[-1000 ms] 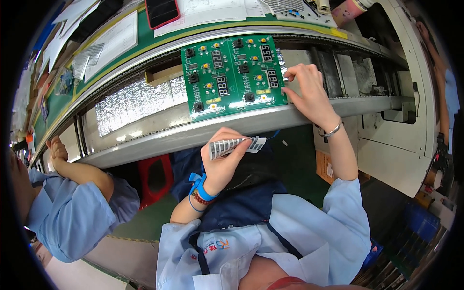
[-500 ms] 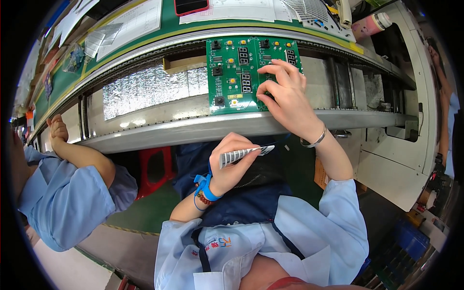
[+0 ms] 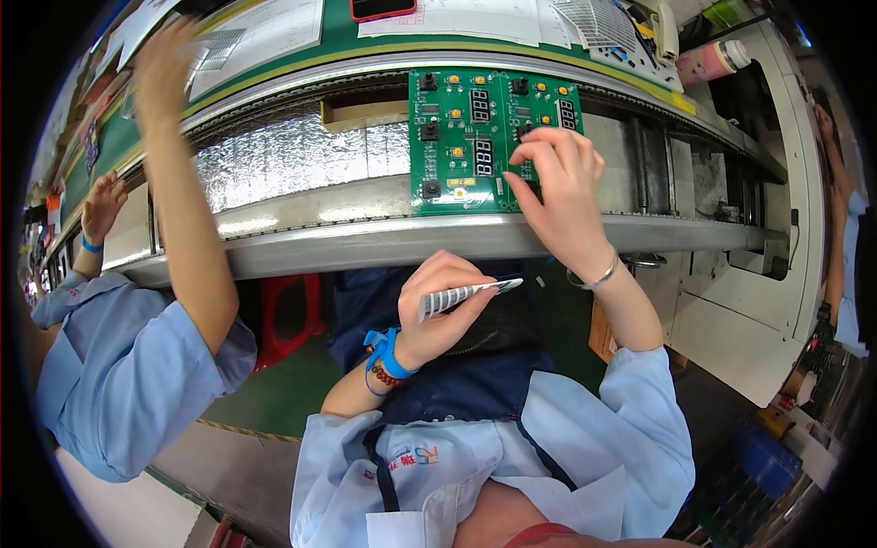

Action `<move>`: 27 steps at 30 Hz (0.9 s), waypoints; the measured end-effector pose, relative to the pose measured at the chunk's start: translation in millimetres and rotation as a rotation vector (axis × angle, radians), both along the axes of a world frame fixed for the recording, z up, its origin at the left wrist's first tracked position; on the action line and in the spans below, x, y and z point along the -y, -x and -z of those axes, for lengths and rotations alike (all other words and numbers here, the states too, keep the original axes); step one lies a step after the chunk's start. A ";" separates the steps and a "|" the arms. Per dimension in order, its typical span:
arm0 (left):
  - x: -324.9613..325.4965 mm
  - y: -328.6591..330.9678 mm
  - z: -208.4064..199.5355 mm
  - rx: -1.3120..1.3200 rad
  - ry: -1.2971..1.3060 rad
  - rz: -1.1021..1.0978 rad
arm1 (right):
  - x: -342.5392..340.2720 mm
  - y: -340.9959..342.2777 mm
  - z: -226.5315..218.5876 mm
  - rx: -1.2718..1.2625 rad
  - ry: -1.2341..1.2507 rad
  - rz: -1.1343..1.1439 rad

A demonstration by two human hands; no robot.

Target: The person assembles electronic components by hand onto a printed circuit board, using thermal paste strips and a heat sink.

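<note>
Right fingers [image 3: 545,149] partly hiding circuit board [image 3: 494,126], phone [image 3: 384,6] beyond

Head view, wide fisheye — looks steeply down from above left grip [image 3: 446,306] and right grip [image 3: 566,194] — fairly near both.

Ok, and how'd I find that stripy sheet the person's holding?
Find the long grey metal rail below the flat green circuit board. Just below the rail is the person's bare left hand, pinching a small white-and-grey striped sheet. A pale lined sheet also lies on the green-topped bench farther away, but yours is the one in that left hand.
</note>
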State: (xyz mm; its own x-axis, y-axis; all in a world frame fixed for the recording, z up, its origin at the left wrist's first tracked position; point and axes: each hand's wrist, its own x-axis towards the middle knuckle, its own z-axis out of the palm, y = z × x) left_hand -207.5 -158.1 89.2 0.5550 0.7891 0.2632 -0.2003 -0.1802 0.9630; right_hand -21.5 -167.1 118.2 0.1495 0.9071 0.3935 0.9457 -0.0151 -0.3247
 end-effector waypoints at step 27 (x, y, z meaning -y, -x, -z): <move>-60.5 13.8 3.8 -0.108 -0.299 -0.072 | 50.8 -55.0 20.9 -0.283 -0.108 0.383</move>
State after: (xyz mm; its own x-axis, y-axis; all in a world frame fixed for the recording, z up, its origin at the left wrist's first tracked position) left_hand -221.3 -97.6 85.4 0.5375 0.7243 0.4318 -0.0761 -0.4683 0.8803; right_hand 33.4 -217.9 97.2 0.5796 0.7221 0.3777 0.7529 -0.2972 -0.5872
